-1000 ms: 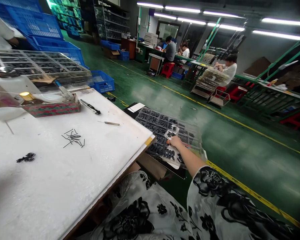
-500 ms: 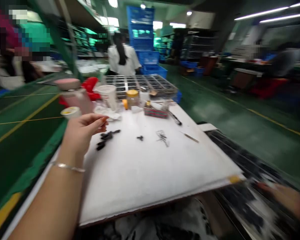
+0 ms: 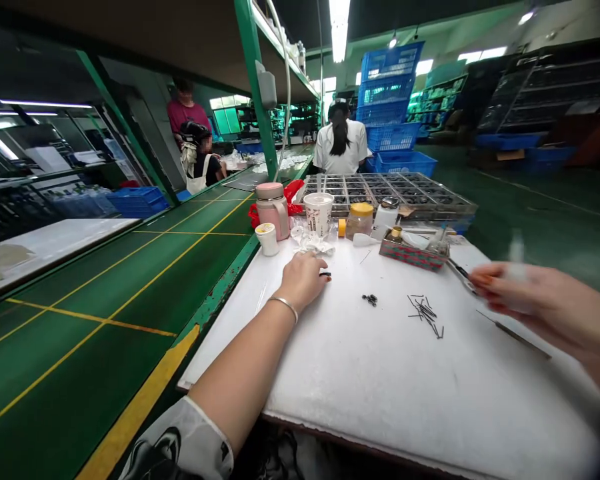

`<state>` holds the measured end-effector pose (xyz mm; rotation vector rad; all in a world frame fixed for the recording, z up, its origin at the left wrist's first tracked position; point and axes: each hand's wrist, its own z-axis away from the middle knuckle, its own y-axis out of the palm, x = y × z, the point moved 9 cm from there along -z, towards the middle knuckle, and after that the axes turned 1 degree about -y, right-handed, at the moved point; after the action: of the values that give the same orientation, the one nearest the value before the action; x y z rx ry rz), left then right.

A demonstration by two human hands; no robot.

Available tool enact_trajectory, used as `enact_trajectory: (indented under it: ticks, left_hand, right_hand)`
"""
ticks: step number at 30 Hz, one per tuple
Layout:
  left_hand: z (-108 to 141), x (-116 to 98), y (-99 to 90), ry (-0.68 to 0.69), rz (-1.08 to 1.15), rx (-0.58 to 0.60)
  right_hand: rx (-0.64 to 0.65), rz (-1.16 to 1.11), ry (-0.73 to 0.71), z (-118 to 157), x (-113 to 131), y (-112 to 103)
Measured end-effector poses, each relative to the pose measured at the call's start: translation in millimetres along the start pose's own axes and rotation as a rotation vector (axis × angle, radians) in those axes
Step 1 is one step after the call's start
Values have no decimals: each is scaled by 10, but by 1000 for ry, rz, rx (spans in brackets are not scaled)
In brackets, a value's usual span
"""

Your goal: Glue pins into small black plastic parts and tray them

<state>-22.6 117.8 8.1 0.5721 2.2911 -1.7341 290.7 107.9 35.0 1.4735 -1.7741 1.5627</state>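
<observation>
My left hand (image 3: 305, 277) rests on the white tabletop (image 3: 370, 373), fingers curled down over a small black piece (image 3: 325, 274) that shows at its fingertips. What else lies beneath the palm is hidden. At the right, my right hand (image 3: 545, 303) is raised over the table and smeared by motion. A pale, translucent upright object (image 3: 517, 257) shows at its fingers, too blurred to name. Between the hands lie a small cluster of black parts (image 3: 370, 300) and a loose pile of thin dark metal pins (image 3: 424, 312). A thin pointed tool (image 3: 523, 340) lies below the right hand.
Along the back stand a pink flask (image 3: 273, 210), white tub (image 3: 267, 240), paper cup (image 3: 319, 213), yellow-lidded jar (image 3: 361, 220) and small patterned box (image 3: 413, 253). Behind is a compartment tray (image 3: 395, 190). A green conveyor belt (image 3: 130, 287) runs left; a white-shirted person (image 3: 341, 143) sits ahead.
The view has swung left. My left hand has come down onto the table where the black pieces lay. My right hand has risen from beside the table to above its right side, with a pale object.
</observation>
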Motion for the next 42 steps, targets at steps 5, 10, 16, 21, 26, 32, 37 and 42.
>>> enact_trajectory:
  ticks: [5, 10, 16, 21, 26, 32, 37, 42]
  left_hand:
    - [-27, -77, 117, 65, 18, 3]
    - [-71, -38, 39, 71, 238, -12]
    - [14, -44, 144, -172, 1153, 224]
    - [143, -214, 154, -246, 1426, 375]
    - [217, -357, 229, -247, 1511, 496]
    - [317, -516, 335, -259, 1612, 620]
    - [368, -615, 348, -249, 1678, 666]
    - [393, -638, 407, -301, 1696, 675]
  right_hand:
    - [168, -149, 293, -438, 247, 796]
    - [377, 207, 257, -480, 228, 1019]
    - [440, 582, 327, -216, -104, 852]
    - [428, 663, 296, -201, -127, 859]
    - [346, 535, 253, -255, 29, 757]
    - [90, 70, 139, -292, 444, 774]
    - [-10, -92, -75, -225, 781, 897]
    - [-126, -36, -182, -130, 970, 843]
